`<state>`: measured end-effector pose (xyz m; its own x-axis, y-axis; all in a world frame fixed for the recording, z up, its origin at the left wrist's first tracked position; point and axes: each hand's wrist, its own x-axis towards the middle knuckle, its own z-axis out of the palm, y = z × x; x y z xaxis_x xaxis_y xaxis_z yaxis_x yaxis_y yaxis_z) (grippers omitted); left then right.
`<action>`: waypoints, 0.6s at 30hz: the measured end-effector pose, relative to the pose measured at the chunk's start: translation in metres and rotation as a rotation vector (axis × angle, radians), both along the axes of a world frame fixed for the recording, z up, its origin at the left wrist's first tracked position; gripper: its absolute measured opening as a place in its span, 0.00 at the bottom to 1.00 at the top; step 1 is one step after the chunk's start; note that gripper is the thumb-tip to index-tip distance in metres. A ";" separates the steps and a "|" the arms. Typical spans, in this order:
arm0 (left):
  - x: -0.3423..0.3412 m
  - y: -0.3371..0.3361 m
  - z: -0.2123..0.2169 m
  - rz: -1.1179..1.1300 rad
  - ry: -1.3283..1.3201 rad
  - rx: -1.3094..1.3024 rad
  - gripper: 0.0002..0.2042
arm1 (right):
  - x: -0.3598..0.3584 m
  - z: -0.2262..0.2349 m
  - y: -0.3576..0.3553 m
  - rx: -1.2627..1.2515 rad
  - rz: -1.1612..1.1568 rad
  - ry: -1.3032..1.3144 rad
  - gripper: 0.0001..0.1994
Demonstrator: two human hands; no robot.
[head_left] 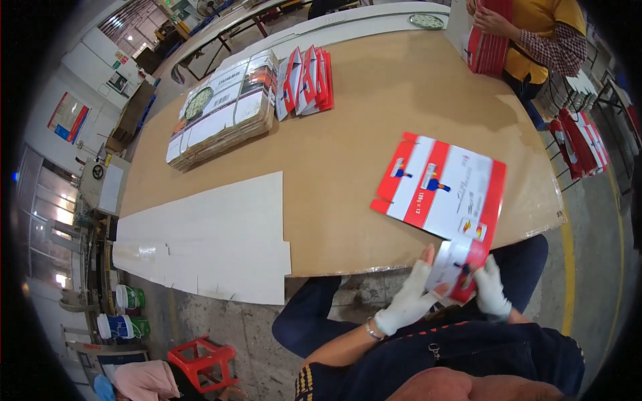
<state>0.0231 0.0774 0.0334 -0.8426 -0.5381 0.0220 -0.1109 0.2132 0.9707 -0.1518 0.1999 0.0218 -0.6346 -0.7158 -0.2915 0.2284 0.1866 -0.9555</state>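
Observation:
A flat red-and-white printed cardboard box (461, 180) lies on the brown table at the right, its near end overhanging the front edge. That near flap is bent up between my hands. My left hand (411, 297), in a white glove with bare fingertips, grips the flap's left side, thumb raised along it. On the right side of the flap, my right hand (493, 291), gloved the same way, has its fingers closed round the red edge. Part of the right fingers is hidden behind the cardboard.
Across the brown table (341, 160), a strapped stack of printed cardboard (217, 107) stands beside several folded red-and-white boxes (304, 83). A large white sheet (207, 234) overhangs the near left edge. At far right, a co-worker's hand (495, 23) holds red boxes. A red stool (202, 361) stands lower left.

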 end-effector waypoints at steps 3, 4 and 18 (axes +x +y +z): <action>0.049 -0.044 -0.001 0.203 -0.154 -0.479 0.40 | -0.079 0.001 -0.039 0.147 0.023 0.320 0.08; 0.077 -0.063 -0.003 0.292 -0.275 -0.671 0.40 | -0.104 0.007 -0.062 0.140 0.071 0.462 0.06; 0.273 -0.094 -0.041 0.633 -0.853 -0.866 0.30 | -0.103 -0.028 -0.550 0.021 0.467 0.657 0.15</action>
<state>0.2962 -0.0161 -0.0080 -0.3814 -0.9124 0.1483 -0.9059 0.4009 0.1362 -0.2547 -0.3500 -0.0057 -0.3176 -0.9480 0.0211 -0.4850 0.1433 -0.8627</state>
